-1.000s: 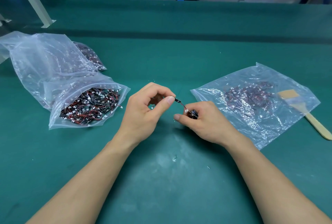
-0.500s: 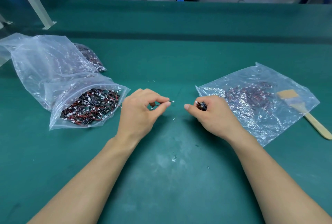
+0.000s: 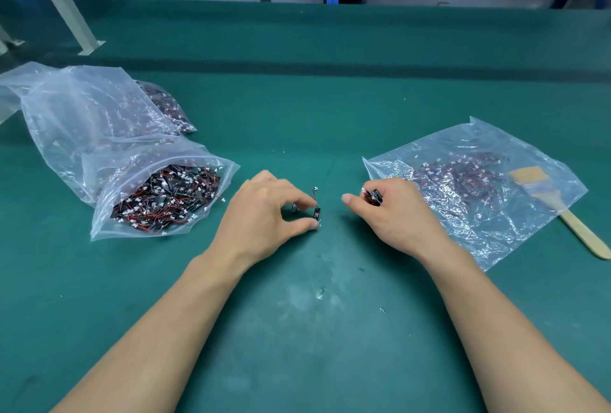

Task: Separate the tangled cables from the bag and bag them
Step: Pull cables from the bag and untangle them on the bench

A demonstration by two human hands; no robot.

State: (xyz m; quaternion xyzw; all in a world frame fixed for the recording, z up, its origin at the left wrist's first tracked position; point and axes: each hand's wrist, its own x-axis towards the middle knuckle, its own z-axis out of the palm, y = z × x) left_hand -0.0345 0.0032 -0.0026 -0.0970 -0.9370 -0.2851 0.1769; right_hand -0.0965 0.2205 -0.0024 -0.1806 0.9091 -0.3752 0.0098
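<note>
At the far left, a large crumpled clear bag point(image 3: 76, 108) lies on the green table point(image 3: 330, 108), with a smaller bag point(image 3: 172, 111) of cables tucked behind it. In front of them, an open zip bag point(image 3: 198, 161) rests on its side with its mouth facing the hands. That puts its tangled cables point(image 3: 165, 197), red and black wires with white plugs, within easy reach.

Just right of that mouth, the person's left hand point(image 3: 261, 214) is low over the table. Its thumb and forefinger pinch a single cable point(image 3: 316, 209) by its small black part, and the wire curls upward. The cable appears to be free of the tangle.

A short gap away, the right hand point(image 3: 400, 214) curls around a small bundle point(image 3: 373, 197) of cables, with the forefinger pointing toward the left hand. It is probably collecting separated pieces before bagging them.

Just beside it to the right lies a flat bag point(image 3: 463, 141), one corner near the right hand, holding a loose spread of sorted cables point(image 3: 463, 181). A wooden-handled brush point(image 3: 558, 210) rests across the bag's right edge, perhaps weighing it down.

The single cable likely joins the bundle next.
</note>
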